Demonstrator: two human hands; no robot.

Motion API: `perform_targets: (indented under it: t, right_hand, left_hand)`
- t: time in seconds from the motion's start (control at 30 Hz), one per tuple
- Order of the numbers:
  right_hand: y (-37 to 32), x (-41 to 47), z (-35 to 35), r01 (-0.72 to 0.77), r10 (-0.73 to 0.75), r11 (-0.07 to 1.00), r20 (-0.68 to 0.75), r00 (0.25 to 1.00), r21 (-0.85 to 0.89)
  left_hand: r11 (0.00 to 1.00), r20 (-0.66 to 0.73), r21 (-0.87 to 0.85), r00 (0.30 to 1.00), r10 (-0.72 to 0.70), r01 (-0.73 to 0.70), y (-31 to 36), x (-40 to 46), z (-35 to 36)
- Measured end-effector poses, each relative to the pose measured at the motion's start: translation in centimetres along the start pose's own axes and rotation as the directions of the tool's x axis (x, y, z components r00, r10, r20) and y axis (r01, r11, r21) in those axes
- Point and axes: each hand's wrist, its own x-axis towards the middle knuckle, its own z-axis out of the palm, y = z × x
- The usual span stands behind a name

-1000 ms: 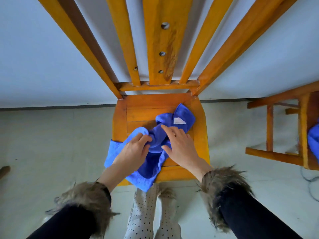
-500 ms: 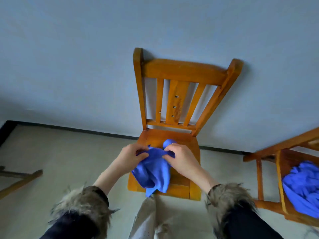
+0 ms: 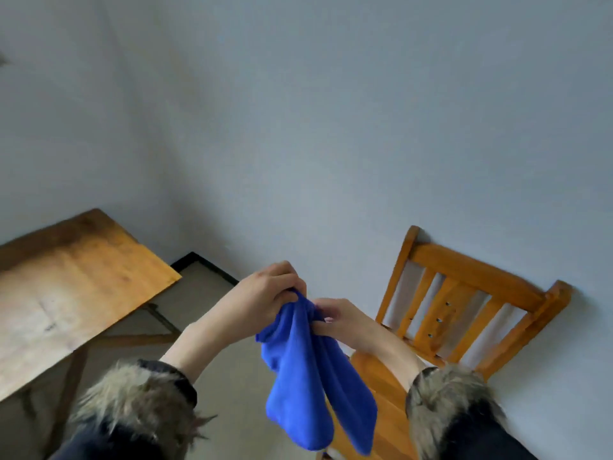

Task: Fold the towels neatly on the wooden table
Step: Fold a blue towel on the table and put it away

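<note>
I see the wooden table [image 3: 76,293] at left, wooden chair [image 3: 464,313] lower right against the wall; my left hand [image 3: 262,297] and right hand [image 3: 341,322] grip the blue towel [image 3: 308,386], now lifted off the seat.

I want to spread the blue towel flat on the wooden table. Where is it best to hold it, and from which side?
Probably best at two neighbouring corners of the top edge. The blue towel hangs bunched in two lobes from the left hand and right hand, which grip it close together at the top. Sliding the hands apart along that edge, each from its own side, should open it before it goes down on the wooden table.
</note>
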Motion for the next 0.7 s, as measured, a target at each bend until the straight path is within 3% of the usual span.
perform_targets:
  t: [0.17,0.27,0.37,0.47,0.6,0.7]
  right_hand:
    - [-7.7,4.8,3.6,0.115,-0.115,0.993,0.028,0.993,-0.034]
    - [-12.2,7.9,6.5,0.197,-0.192,0.98,0.09,0.977,-0.043]
    - [-16.1,11.3,10.0,0.25,-0.246,0.968,0.116,0.962,-0.022]
    - [-19.4,14.6,13.6,0.277,-0.271,0.96,0.135,0.953,-0.029]
    - [-23.5,19.1,17.7,0.302,-0.292,0.953,0.167,0.942,-0.034]
    - [-26.4,22.2,20.3,0.357,-0.331,0.931,0.223,0.917,-0.082]
  left_hand:
    - [0.964,-0.113,-0.05,0.958,-0.265,0.261,-4.0,-5.3,-7.4]
    - [0.918,-0.162,-0.165,0.909,-0.385,0.359,-6.9,-9.6,-10.9]
    - [0.802,-0.06,-0.411,0.865,-0.498,0.433,-9.7,-13.4,-14.3]
    - [0.711,-0.005,-0.532,0.838,-0.546,0.46,-12.9,-16.4,-17.9]
    - [0.606,0.069,-0.572,0.768,-0.636,0.553,-17.7,-19.9,-22.5]
    - [0.591,0.146,-0.496,0.732,-0.666,0.636,-20.5,-22.8,-25.0]
